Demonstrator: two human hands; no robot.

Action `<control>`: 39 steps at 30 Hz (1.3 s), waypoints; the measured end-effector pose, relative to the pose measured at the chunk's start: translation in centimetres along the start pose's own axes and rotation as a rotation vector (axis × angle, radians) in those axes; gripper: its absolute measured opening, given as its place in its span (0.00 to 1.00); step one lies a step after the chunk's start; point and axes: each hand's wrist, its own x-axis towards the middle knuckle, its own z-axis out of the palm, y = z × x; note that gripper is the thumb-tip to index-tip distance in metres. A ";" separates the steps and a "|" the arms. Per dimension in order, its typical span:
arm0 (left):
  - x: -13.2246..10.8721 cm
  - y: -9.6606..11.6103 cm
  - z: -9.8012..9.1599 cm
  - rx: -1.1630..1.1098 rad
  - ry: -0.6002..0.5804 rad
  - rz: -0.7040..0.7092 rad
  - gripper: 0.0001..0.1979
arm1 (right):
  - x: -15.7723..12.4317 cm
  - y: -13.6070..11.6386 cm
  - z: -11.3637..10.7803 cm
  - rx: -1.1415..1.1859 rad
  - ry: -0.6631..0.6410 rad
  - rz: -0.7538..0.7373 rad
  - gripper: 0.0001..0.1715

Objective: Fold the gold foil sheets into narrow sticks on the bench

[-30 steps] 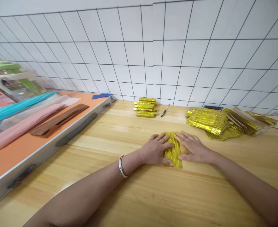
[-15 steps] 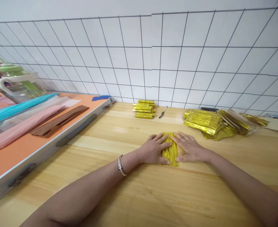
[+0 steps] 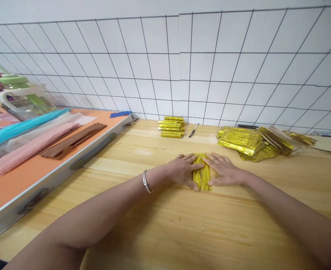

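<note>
gold foil (image 3: 205, 177) is lying, perhaps part-folded, under outspread, ungripping hands (image 3: 181, 169); folded bundles (image 3: 172, 128) are resting at eleven o'clock, wider sheets (image 3: 240, 139) waiting at two.

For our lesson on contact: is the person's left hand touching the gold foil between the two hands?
Touching: the head view shows the left hand with fingers lying across the gold foil, near its left edge.

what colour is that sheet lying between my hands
The sheet is shiny yellow-gold; the head view, the only one, shows it best.
</note>
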 end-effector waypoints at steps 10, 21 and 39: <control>0.6 -0.9 0.6 -0.029 -0.019 0.000 0.56 | 0.2 0.3 0.4 0.012 0.013 0.003 0.60; 1.0 -0.8 0.9 -0.033 -0.051 -0.034 0.58 | 0.5 0.3 0.2 0.015 -0.031 0.039 0.66; -0.2 -1.3 1.0 -0.077 -0.035 -0.017 0.53 | 0.3 0.0 -0.1 0.014 -0.037 0.045 0.64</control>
